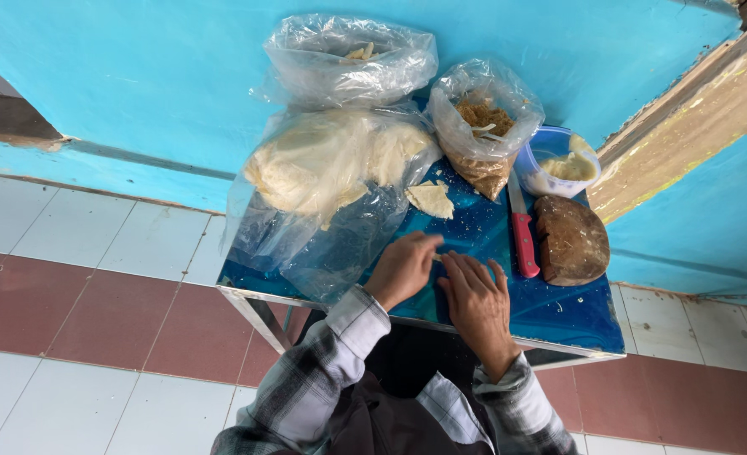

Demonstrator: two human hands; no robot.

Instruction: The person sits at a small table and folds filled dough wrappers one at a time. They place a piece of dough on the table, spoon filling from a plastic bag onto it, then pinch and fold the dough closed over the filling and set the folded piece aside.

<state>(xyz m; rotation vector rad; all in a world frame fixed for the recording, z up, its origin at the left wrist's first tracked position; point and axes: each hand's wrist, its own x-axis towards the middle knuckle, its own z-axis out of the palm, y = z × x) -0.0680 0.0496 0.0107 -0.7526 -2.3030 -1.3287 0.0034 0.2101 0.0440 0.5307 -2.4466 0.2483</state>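
Pinching a small pale wrapper [435,256] together on the bench [576,316], left hand [403,270] and right hand [474,299] close on it beside the knife [522,232]; it looks thin, soft, tearable, best gripped by edges.

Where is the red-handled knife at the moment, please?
The red-handled knife lies on the blue table, right of both hands, between the brown round block and the crumb bag.

Bare blue table [576,316] lies open at lower right — bags [331,177] crowd the upper left, with the knife [522,232] and round wooden block [571,240] at centre right.
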